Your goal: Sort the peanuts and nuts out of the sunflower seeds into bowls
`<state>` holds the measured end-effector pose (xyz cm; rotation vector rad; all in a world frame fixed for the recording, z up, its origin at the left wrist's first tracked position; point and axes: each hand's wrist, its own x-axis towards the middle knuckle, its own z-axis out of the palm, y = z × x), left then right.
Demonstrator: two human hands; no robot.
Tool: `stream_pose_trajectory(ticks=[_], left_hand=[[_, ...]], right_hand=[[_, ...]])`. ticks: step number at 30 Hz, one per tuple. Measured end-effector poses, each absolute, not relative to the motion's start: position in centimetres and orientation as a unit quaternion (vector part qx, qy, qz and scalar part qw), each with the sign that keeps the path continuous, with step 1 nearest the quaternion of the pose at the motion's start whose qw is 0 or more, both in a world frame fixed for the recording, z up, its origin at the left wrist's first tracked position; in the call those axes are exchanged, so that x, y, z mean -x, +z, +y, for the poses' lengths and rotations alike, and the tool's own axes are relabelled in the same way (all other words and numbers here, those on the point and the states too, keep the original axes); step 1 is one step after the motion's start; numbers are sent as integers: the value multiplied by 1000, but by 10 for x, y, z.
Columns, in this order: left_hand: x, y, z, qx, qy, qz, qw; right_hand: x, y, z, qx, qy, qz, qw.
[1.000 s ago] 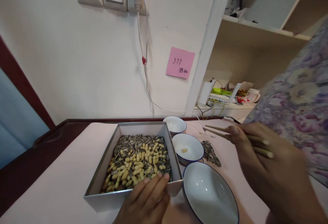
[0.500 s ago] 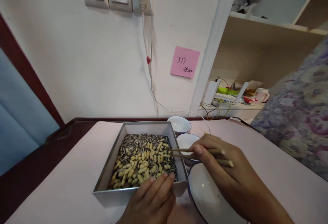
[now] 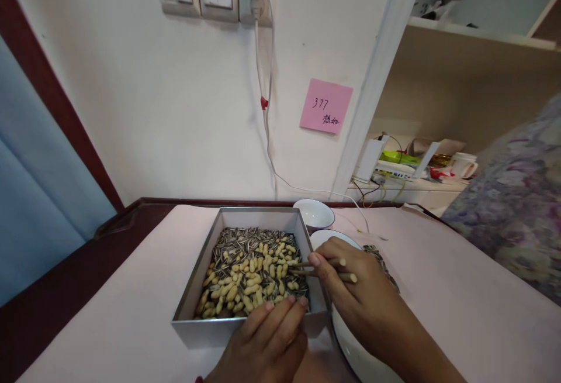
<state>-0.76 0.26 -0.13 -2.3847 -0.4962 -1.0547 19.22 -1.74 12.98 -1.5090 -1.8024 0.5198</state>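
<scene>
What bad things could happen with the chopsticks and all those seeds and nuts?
A peanut could slip from the chopsticks, which the right hand pokes into the box; round nuts are probably hard to pinch. The left hand only rests on the box's near edge, so a push might slide it. The right arm lies over a bowl and could nudge it.

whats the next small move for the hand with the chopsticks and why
Probably close the chopsticks on one peanut. The right hand has their tips over the peanuts and seeds in the box, which the left hand steadies at its near wall.
</scene>
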Motion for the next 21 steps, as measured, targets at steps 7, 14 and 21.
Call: stream_pose_trajectory(ticks=[7,14,21], left_hand=[[7,-1,3,869,-386,-182,250],[7,-1,3,868,-386,-180,256],[8,3,2,874,-382,-180,239]], right_hand=[[-194,130,-19,584,196,-693,374],[-199,138,-28,573,161,-706,384],[-199,153,-37,540,97,-717,431]])
